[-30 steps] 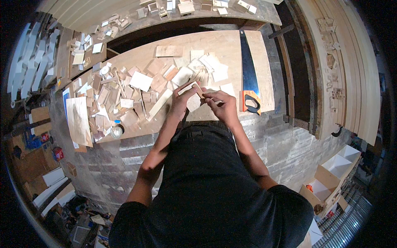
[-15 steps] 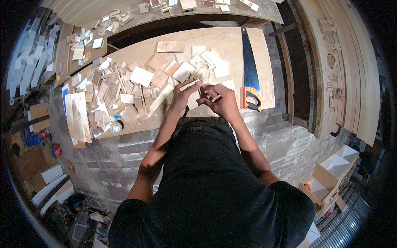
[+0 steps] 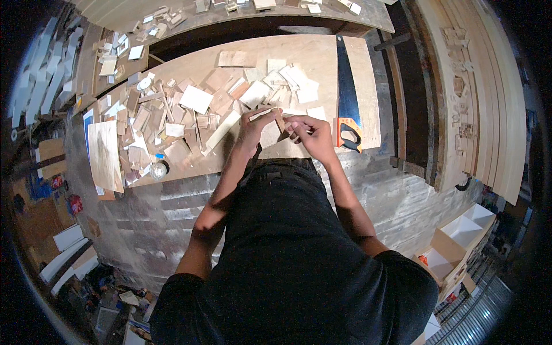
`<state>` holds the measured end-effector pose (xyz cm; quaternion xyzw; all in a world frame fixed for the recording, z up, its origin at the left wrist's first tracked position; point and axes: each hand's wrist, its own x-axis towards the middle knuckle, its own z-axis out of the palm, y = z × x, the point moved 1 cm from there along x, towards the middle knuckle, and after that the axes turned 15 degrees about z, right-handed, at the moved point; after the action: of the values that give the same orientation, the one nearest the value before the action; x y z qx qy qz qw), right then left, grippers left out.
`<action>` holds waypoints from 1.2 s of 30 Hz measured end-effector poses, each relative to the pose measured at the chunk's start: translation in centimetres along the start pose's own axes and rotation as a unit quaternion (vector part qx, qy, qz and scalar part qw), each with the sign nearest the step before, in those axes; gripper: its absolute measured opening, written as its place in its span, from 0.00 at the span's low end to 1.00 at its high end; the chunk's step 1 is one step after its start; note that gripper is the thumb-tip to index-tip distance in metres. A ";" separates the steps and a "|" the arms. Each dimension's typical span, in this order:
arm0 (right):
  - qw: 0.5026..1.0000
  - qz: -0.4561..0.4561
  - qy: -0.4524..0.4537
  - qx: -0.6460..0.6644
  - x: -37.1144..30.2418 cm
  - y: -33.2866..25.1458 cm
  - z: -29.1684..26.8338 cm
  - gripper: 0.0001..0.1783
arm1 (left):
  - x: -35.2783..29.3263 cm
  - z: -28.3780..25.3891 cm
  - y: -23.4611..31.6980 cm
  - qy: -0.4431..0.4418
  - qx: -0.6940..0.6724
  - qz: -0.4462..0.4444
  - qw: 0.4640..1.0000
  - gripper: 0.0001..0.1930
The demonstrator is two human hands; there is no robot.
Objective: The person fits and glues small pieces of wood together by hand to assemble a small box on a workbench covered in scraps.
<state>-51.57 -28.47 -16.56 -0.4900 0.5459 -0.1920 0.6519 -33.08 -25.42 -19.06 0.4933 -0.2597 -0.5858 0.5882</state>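
Observation:
Over the near edge of the plywood board, both of my hands work close together. My left hand [image 3: 253, 131] is closed on a small brown wood piece [image 3: 280, 121], gripped between thumb and fingers. Just to its right, my right hand [image 3: 313, 137] has its thumb and fingers pinched together beside that piece. Whatever sits in the right fingertips, if anything, is too small to make out. Beyond the hands lies a spread of wood offcuts [image 3: 221, 100], with a long pale strip [image 3: 222, 133] next to my left wrist.
A handsaw [image 3: 348, 92] with an orange and black handle lies right of my hands on the plywood board [image 3: 299, 47]. A clear jar [image 3: 158, 169] stands at the front left, near a leaning panel [image 3: 105, 155]. Another workbench [image 3: 322, 22] with small wooden pieces runs behind.
My right hand has shifted slightly right, its fingers drawn closer together. The brown wood piece in my left hand now shows more clearly. The whole view has tilted a little.

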 end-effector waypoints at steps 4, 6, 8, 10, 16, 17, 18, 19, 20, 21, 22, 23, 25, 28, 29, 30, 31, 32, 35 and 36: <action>0.999 -0.014 -0.016 -0.025 -0.2 -0.5 -0.5 0.10 | -0.5 0.0 0.5 0.001 -0.011 -0.010 1.000 0.11; 0.997 -0.049 -0.030 -0.056 0.0 -0.5 -0.5 0.11 | -0.6 0.0 0.6 0.001 0.002 0.001 1.000 0.11; 0.994 -0.063 -0.036 -0.085 0.0 -0.5 -0.2 0.11 | -0.7 0.0 0.8 -0.003 0.012 0.011 1.000 0.11; 0.989 -0.094 -0.011 -0.112 0.0 -0.7 0.2 0.14 | -0.8 0.1 1.1 -0.010 0.020 0.022 1.000 0.11; 0.982 -0.094 0.005 -0.165 -0.7 -1.8 0.6 0.20 | -0.8 -0.5 0.3 -0.010 0.007 0.004 1.000 0.12; 0.976 -0.102 0.011 -0.191 -0.8 -2.2 0.7 0.21 | -0.7 -0.8 0.1 -0.011 0.008 0.002 1.000 0.12; 0.975 -0.107 0.013 -0.193 -1.0 -2.5 0.7 0.23 | -0.6 -0.8 0.0 -0.012 0.009 0.001 1.000 0.12; 0.974 -0.111 0.014 -0.195 -1.1 -2.7 0.8 0.24 | -0.5 -0.9 0.0 -0.013 0.010 -0.001 1.000 0.12; 0.974 -0.115 0.015 -0.196 -1.2 -2.8 0.8 0.26 | -0.5 -0.9 -0.1 -0.012 0.014 -0.004 1.000 0.11; 0.974 -0.106 0.012 -0.202 -1.2 -2.7 0.8 0.26 | -0.6 -0.7 0.2 -0.012 0.018 -0.007 1.000 0.11; 0.974 -0.097 0.010 -0.207 -1.1 -2.6 0.8 0.27 | -0.7 -0.6 0.3 -0.011 0.023 -0.009 1.000 0.11; 0.973 -0.088 0.008 -0.212 -1.1 -2.5 0.7 0.27 | -0.7 -0.6 0.2 -0.006 0.021 -0.013 1.000 0.11; 0.976 -0.071 0.005 -0.204 -0.8 -1.6 0.6 0.27 | -0.7 -0.9 -0.3 0.004 0.020 -0.018 1.000 0.13; 0.986 -0.053 -0.015 -0.160 -0.5 -0.6 0.3 0.25 | -0.6 -1.1 -1.6 -0.021 0.088 0.045 0.995 0.15; 0.989 -0.048 -0.024 -0.140 -0.4 -0.4 0.4 0.25 | -0.5 -1.3 -2.1 -0.012 0.086 0.055 0.995 0.16; 0.987 -0.056 -0.019 -0.152 -0.5 -0.5 0.4 0.25 | -0.5 -1.3 -2.3 -0.012 0.090 0.049 0.995 0.15; 0.984 -0.064 -0.014 -0.164 -0.6 -0.6 0.3 0.25 | -0.4 -1.3 -2.4 -0.011 0.094 0.044 0.995 0.15; 0.982 -0.072 -0.009 -0.176 -0.7 -0.8 0.2 0.24 | -0.3 -1.3 -2.6 -0.011 0.097 0.039 0.994 0.14; 0.977 -0.064 -0.004 -0.202 -0.9 -1.4 0.0 0.25 | -0.3 -0.9 -2.1 -0.024 0.071 0.021 0.997 0.14; 0.978 -0.063 -0.007 -0.200 -0.9 -1.4 0.0 0.25 | -0.4 -0.8 -2.1 -0.022 0.068 0.017 0.997 0.14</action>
<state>-51.46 -28.39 -14.89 -0.6450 0.5369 -0.1163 0.5312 -33.33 -24.48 -21.13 0.5148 -0.3198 -0.5676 0.5573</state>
